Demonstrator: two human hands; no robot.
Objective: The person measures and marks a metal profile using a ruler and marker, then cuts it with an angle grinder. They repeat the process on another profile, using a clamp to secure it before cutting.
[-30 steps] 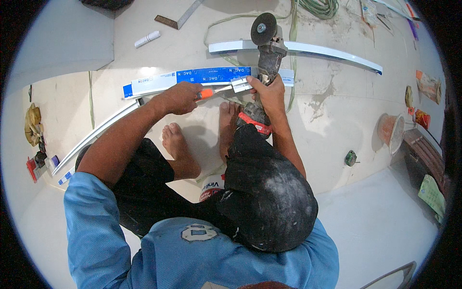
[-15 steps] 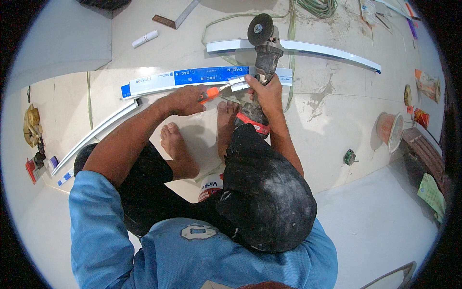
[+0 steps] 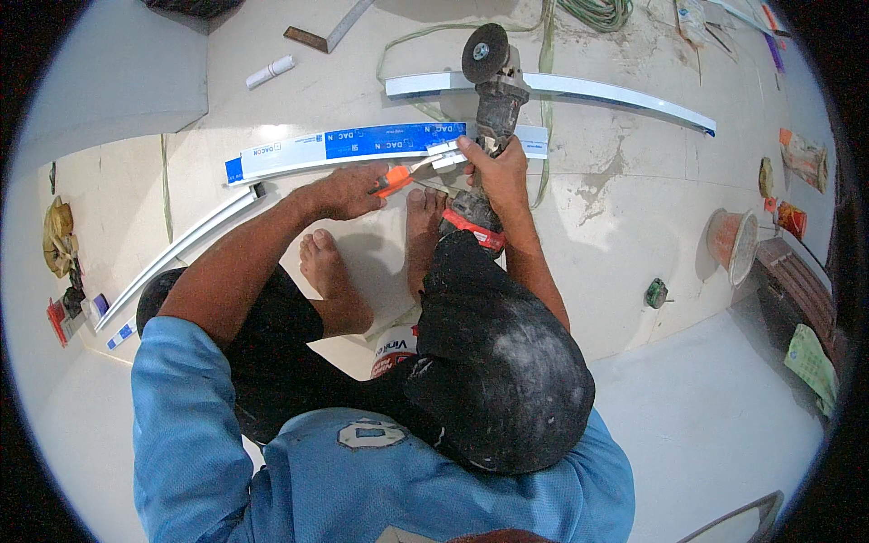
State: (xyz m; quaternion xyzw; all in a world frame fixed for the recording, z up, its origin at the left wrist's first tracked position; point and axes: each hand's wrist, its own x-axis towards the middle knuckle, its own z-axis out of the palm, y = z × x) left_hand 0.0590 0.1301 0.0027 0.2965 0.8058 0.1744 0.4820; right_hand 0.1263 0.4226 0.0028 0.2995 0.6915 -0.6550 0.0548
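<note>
My left hand [image 3: 351, 191] is closed around the orange handle of a utility knife [image 3: 393, 181]. Its blade points right, up against a short white piece of channel [image 3: 447, 157]. That piece is pinched by the thumb and fingers of my right hand [image 3: 500, 174]; the fingers underneath are partly hidden. Below and behind my right hand lies a cordless angle grinder [image 3: 501, 106], its dark disc at the far end and a red band near my knee. Just beyond both hands, a long white strip with blue film [image 3: 348, 147] rests on the floor.
Another white strip [image 3: 615, 91] lies farther off, partly behind the grinder. A white profile [image 3: 181, 252] slants along my left. Beyond are a metal square [image 3: 337, 34], a white marker [image 3: 271, 71] and a coiled green hose [image 3: 597, 11]. At right stand a bucket [image 3: 731, 246] and a small green object [image 3: 656, 292].
The view has shifted very slightly. Both hands keep their grips, and the knife blade stays against the white piece with hardly any visible movement.
</note>
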